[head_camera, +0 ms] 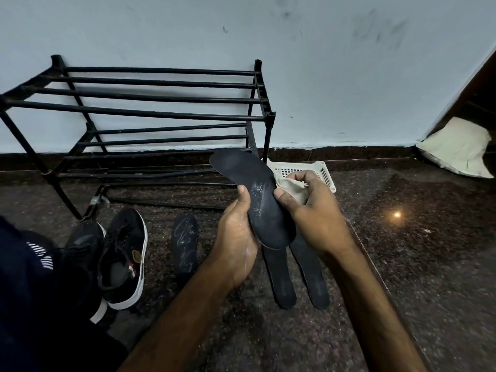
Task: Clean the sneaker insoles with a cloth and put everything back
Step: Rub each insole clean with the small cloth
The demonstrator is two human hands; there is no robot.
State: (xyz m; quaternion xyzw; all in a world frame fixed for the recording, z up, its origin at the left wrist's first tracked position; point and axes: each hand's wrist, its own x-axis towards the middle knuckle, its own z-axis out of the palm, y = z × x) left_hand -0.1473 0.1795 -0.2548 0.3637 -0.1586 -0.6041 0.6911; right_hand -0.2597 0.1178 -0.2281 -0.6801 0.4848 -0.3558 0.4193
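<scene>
My left hand grips the heel end of a dark insole that points up and away, a whitish smear on its middle. My right hand holds a crumpled beige cloth against the insole's right edge, thumb on the insole. Two more dark insoles lie side by side on the floor under my hands. Another insole with pale scribbled marks lies to their left. A black sneaker with a white sole stands further left, and a second black sneaker is beside it.
A black metal shoe rack stands against the pale wall, bare. A white plastic basket sits on the dark speckled floor behind my right hand. A beige cushion-like thing lies at the right corner. My dark-clothed leg fills the lower left.
</scene>
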